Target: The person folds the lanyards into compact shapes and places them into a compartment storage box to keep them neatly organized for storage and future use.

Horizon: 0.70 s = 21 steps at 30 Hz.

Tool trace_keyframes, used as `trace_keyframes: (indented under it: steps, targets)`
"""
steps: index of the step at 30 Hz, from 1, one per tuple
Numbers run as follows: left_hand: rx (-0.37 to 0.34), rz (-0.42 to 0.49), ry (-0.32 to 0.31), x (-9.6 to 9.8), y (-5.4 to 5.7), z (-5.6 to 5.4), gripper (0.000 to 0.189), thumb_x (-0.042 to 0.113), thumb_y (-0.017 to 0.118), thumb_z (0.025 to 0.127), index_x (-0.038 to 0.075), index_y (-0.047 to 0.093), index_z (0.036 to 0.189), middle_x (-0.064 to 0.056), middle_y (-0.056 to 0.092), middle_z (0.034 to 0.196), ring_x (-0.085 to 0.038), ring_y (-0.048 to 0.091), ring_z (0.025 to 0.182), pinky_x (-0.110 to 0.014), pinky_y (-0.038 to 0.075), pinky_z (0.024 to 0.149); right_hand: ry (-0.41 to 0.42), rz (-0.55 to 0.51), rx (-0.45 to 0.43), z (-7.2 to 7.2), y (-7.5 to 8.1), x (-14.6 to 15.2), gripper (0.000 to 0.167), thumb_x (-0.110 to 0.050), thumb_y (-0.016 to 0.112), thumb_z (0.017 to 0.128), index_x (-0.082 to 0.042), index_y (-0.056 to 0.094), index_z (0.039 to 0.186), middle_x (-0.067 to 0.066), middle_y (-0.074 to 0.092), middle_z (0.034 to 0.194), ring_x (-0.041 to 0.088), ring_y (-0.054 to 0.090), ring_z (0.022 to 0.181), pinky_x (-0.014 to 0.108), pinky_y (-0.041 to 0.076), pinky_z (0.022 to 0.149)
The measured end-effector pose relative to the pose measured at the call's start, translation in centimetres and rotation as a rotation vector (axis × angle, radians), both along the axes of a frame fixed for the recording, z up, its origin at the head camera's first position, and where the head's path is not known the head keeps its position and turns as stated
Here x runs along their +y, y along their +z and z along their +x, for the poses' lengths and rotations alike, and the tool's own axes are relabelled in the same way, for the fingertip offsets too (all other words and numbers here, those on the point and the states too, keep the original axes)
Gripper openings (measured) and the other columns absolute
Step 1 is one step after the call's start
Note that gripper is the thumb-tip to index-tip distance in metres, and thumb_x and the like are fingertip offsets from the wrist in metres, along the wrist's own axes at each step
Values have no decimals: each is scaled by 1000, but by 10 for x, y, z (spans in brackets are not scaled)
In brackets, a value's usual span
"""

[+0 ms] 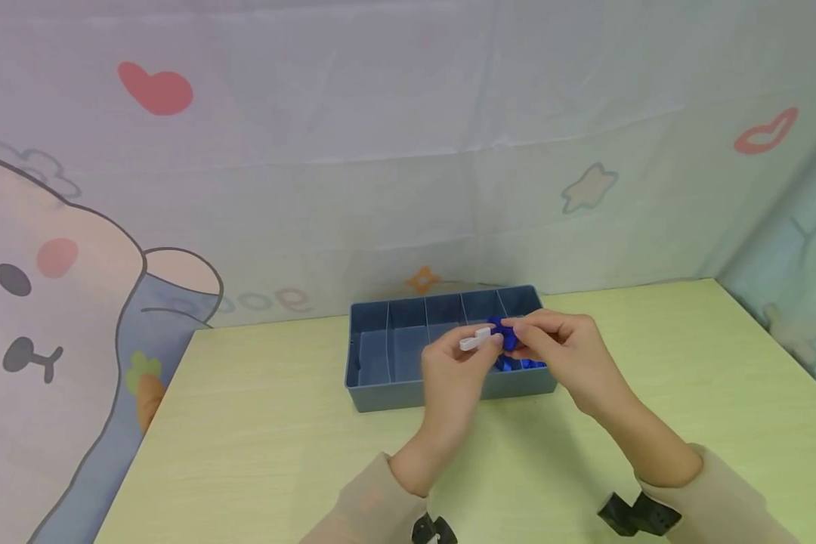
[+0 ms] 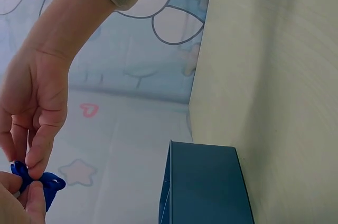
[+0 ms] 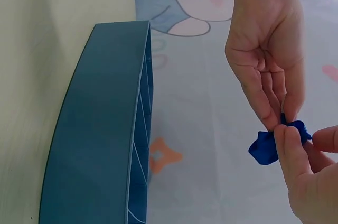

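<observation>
Above a blue-grey divided tray, both hands meet at a blue ribbon bow. My left hand pinches the bow's left side, and a white looped strip sticks out between its thumb and fingers. From the right, my right hand pinches the bow between thumb and fingertips. In the right wrist view the bow's shiny folds puff out beside the fingers. The left wrist view has a blue loop standing out past the fingertips. The bow's centre is hidden by fingers.
More blue pieces lie in the tray's right compartments, partly behind the hands. The tray stands near the back of a pale yellow-green table, before a printed cloth backdrop. Black wrist devices sit at the sleeves.
</observation>
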<state>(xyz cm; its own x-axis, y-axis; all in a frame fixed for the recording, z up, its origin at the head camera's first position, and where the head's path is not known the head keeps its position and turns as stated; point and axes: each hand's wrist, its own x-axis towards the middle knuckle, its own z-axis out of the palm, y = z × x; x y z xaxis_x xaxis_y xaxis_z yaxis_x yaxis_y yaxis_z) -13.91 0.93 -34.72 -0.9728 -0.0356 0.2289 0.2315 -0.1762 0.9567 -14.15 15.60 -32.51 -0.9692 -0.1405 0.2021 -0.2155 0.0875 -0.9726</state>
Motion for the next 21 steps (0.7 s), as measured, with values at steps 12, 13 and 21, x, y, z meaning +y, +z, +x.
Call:
trace_keyframes:
  steps: [12,13,21]
  targets:
    - [-51,29,-34,-4,3,-1,17,3,69,82,-6,69,97,-14,67,94,-19,66,81,-31,55,73,51,83,92,-2,-4,5,30,-9,64,89,6,63,114,7,62,95,15,66,80,28,55,70]
    - [-60,37,-39,-4,3,-1,17,2,68,83,-6,69,97,-14,67,94,-19,66,81,-31,55,73,41,97,102,-2,-4,4,29,-9,64,88,5,64,114,8,62,94,16,65,79,28,55,69]
    - [-154,101,-120,-7,5,-2,20,3,67,84,-8,67,101,-14,65,96,-18,66,80,-31,54,76,-24,201,220,-2,-6,2,24,-7,68,85,-2,69,108,6,61,87,16,60,72,23,52,58]
